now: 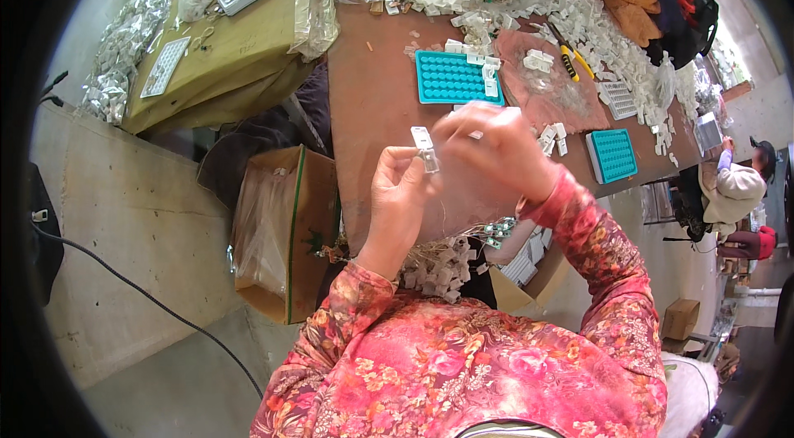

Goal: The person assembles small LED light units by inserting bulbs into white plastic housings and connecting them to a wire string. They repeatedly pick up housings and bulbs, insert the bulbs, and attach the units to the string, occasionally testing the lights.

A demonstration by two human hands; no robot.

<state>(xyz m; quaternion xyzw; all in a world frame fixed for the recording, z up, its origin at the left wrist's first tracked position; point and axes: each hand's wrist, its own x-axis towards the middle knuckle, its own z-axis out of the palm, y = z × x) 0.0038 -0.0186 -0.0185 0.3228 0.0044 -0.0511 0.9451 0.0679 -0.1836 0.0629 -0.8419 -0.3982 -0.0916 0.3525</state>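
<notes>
My left hand (pixel 397 198) pinches a small white plastic casing (pixel 423 140) between thumb and fingers, above the brown tabletop. The casing stands upright, and its lower part looks glassy or metallic. Close by on the right, my right hand (pixel 500 148) is curled and smeared by motion. A small white bit (pixel 475 135) shows at its fingers, too blurred to name; whether they grip it I cannot tell. Beyond the hands lies a teal tray (pixel 447 78) with rows of round pockets, several white casings (pixel 490 74) resting on its right side.
Yellow-handled pliers (pixel 569 62) lie by a pinkish cloth (pixel 529 90). Heaps of white casings (pixel 579 28) cover the table's far right. A second teal tray (pixel 612 155) stands at the right edge. Wired parts (pixel 438 264) pile near my body; a cardboard box (pixel 285 231) is left. Another person (pixel 736 190) is far right.
</notes>
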